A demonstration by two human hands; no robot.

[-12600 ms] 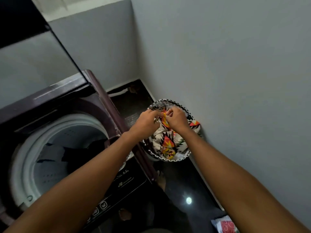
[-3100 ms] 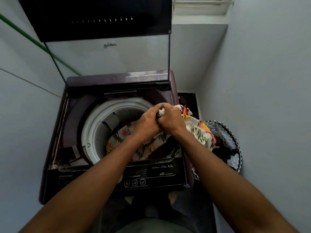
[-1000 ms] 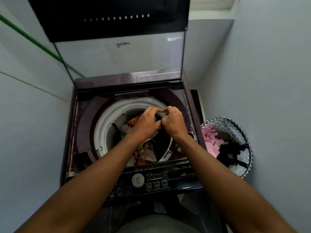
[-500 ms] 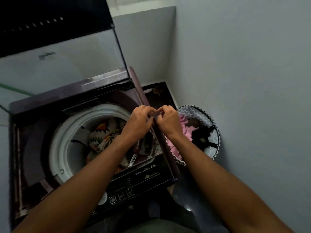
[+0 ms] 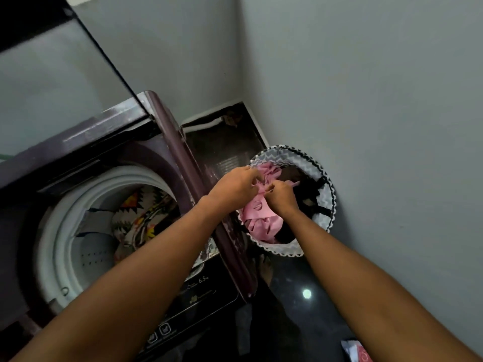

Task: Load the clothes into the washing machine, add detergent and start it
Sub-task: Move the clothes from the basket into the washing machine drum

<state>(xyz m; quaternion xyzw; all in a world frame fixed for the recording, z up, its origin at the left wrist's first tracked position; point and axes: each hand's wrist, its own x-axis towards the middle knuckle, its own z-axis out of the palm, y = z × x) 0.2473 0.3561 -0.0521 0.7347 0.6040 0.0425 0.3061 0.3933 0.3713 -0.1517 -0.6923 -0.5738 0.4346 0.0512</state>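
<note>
**Both hands on pink garment in basket**

Washing machine at left, lid up, patterned cloth already in the drum. Laundry basket sits just right of it by the wall. Your left hand and right hand both pinch the pink garment lying in the basket.

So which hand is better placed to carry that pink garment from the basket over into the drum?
Left. Both the left hand and right hand pinch the pink cloth garment, but the left is on the side of the white drum opening.
</note>
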